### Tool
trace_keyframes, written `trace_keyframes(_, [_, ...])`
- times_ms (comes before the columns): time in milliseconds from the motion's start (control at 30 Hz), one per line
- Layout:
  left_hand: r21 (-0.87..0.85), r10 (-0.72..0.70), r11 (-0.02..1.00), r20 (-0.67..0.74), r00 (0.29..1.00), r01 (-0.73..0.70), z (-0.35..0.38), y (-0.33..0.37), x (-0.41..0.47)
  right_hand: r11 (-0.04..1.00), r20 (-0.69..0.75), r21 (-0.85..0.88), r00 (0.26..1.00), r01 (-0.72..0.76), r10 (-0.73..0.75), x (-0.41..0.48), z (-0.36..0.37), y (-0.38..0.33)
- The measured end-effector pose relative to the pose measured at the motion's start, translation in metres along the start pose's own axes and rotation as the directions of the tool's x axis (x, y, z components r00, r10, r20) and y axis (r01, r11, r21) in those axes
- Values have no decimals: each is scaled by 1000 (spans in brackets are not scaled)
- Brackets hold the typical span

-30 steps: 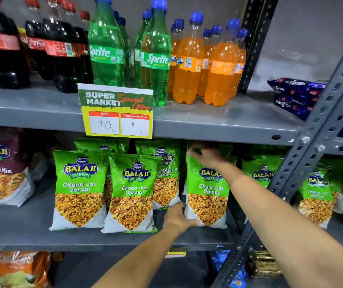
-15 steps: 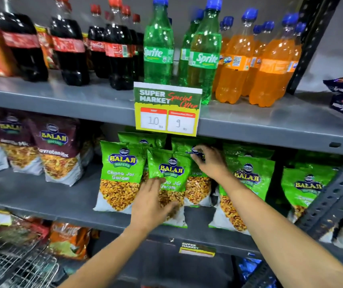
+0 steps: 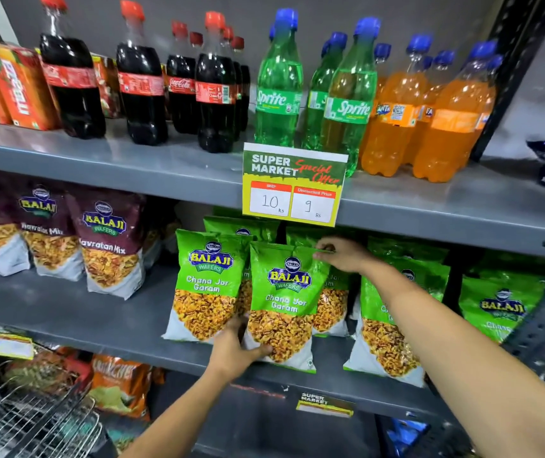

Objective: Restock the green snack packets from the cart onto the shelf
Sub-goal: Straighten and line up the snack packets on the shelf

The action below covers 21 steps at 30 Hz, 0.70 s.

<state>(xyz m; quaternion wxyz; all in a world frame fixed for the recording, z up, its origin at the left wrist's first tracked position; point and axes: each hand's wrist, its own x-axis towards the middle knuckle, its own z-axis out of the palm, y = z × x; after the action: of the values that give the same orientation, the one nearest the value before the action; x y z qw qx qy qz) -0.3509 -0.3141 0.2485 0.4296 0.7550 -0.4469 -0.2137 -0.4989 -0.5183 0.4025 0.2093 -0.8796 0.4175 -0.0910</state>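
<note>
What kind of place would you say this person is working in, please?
Most likely a supermarket aisle: a price tag reading "Super Market Special Offer" hangs from a metal shelf of soft drink bottles, with rows of green snack packets below and a wire cart alongside.

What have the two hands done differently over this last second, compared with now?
Both hands left the packet further right and took up the front green packet: the left hand now grips its bottom corner, the right hand pinches its top edge. The view swung left, bringing in the wire cart. The bottles and price sign stayed put.
</note>
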Motion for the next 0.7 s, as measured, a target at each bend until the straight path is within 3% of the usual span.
trace_keyframes(267, [-122, -20, 992, 126, 992, 35, 43, 36, 9, 992, -178, -78, 980, -103, 87, -22, -26, 28])
trace_keyframes(367, [-137, -6, 990, 211, 977, 35, 43, 40, 14, 993, -283, -19, 953, -114, 104, -29, -20, 38])
trace_keyframes(433, [-272, -23, 959, 214, 977, 82, 30, 48, 26, 995, -457, -53, 888, -81, 48, -45, -11, 35])
trace_keyframes(533, [-515, -55, 854, 49, 997, 73, 2, 66, 57, 999, -689, 43, 724, 2, 29, -91, 27, 19])
trace_keyframes(600, [-504, 4, 864, -19, 1000, -13, -16, 84, 75, 987, -659, 162, 743, -8, 114, -117, 73, 18])
trace_keyframes(700, [-406, 66, 912, -5, 998, -62, -21, 101, 91, 931, -480, 343, 828, -126, 289, -132, 135, 29])
